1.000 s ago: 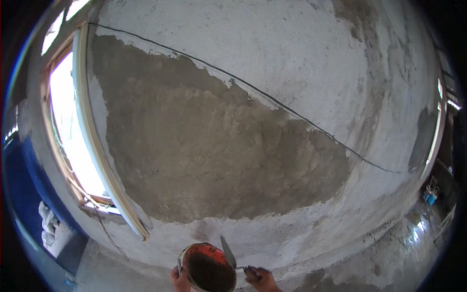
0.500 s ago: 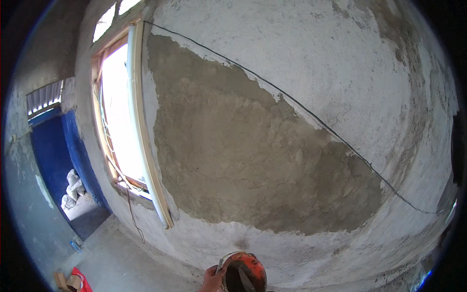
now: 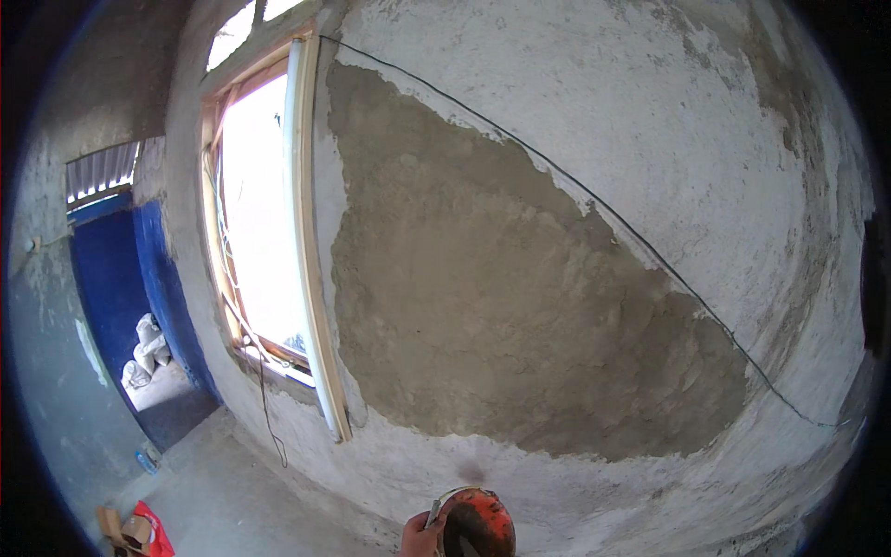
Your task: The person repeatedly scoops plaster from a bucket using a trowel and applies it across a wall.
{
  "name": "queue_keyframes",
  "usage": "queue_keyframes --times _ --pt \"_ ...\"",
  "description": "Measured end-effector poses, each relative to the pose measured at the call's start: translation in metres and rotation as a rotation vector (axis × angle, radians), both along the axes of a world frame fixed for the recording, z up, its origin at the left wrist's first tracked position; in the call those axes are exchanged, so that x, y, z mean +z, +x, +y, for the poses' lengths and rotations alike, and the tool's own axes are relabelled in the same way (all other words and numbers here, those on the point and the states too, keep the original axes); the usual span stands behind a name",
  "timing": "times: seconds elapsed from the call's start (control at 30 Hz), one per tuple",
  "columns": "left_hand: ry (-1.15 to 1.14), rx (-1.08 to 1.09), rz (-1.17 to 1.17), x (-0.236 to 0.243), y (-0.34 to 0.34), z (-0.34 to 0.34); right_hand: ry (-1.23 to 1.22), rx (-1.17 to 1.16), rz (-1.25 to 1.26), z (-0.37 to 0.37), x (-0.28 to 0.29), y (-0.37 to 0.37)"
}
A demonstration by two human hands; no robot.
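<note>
At the lower edge, my left hand (image 3: 422, 537) is closed on the rim of an orange bucket (image 3: 493, 516), beside its pale curved handle. Grey smears mark the bucket's rim and side, and its inside is dark. A thin greyish shape shows in the opening, cut off by the picture's edge. My right hand is out of sight. In front of me, a broad patch of damp-looking grey-brown plaster (image 3: 483, 297) covers part of the whitish wall (image 3: 594, 102). Its surface is uneven, with ragged edges.
A dark cable (image 3: 548, 162) runs slantwise across the wall. Left of the patch is a bright window with a wooden frame (image 3: 306, 232) and hanging cords. Farther left, white sacks (image 3: 147, 351) lie beyond a blue doorway (image 3: 107, 278). A red bag (image 3: 154, 529) lies on the floor.
My view has turned slightly left, so the wall, window and doorway sit farther right. My left hand still grips the bucket; less of the greyish shape inside shows.
</note>
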State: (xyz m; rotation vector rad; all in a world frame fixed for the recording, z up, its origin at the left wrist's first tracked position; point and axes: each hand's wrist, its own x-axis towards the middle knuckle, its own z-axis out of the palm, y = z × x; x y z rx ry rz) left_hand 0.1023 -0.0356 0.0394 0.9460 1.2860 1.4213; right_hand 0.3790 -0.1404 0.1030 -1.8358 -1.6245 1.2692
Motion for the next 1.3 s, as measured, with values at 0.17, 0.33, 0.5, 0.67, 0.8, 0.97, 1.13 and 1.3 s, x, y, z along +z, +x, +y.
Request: queue_keyframes --times 0.17,0.33,0.5,0.67,0.8,0.97,1.13,1.3 --pt "0.013 0.131 -0.047 0.040 -0.030 -0.005 0.009 -0.005 0.107 0.006 -0.044 -0.038" --pt "0.067 0.216 -0.117 -0.015 -0.098 0.012 -0.054 -0.087 0.144 0.001 0.006 -0.119" --pt "0.129 0.015 -0.156 0.001 -0.174 0.001 0.187 0.064 -0.042 0.009 -0.027 -0.183" --pt "0.269 -0.016 -0.057 0.022 -0.241 -0.011 -0.020 0.033 0.039 0.033 -0.028 -0.241" --pt "0.171 -0.071 -0.097 0.015 -0.279 -0.018 0.121 0.281 -0.072 0.043 -0.096 -0.264" --pt "0.207 -0.047 -0.071 -0.001 -0.303 -0.011 -0.017 0.315 -0.182 0.044 -0.083 -0.294" --pt "0.202 -0.109 -0.039 -0.016 -0.304 -0.001 0.101 0.359 -0.273 0.039 -0.125 -0.297" --pt "0.160 -0.082 -0.019 -0.003 -0.297 0.005 0.086 0.280 -0.226 0.028 -0.104 -0.293"
